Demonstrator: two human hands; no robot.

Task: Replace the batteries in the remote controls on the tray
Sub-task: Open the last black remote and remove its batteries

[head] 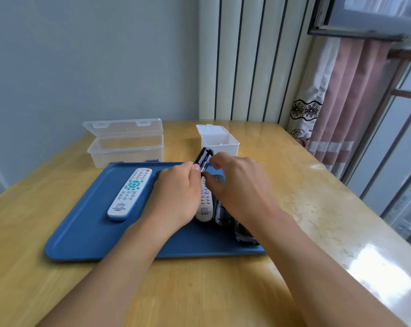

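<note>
Two bare hands meet over the far half of a blue rectangular plastic tray [82, 237] that lies on a pale wooden table [223, 291]. The left hand [176, 194] grips a black remote control [203, 159], raised clear of the tray and tilted away, its open battery bay facing the camera with a battery showing inside. The right hand [237, 185], just to the right of it, has its fingers curled toward that bay, fingertips at the battery; whether they pinch it cannot be told.

Left of the left hand, a white remote control with teal buttons and a blue end [129, 194] lies face up on the tray. Between and beneath the hands lies a cream remote control with purple buttons [204, 204], partly covered. Below the right hand lies a black grooved piece [222, 213], and beside the right wrist a crumpled dark wrapper [243, 234], both on the tray.

Beyond the left hand stands a clear rectangular plastic box with its hinged lid open [125, 149]; beyond the right hand, a small white square plastic box, also open [219, 142]. A pale grey wall [93, 55] backs the table, and a pink curtain [350, 102] hangs by a window [393, 149] far right.
</note>
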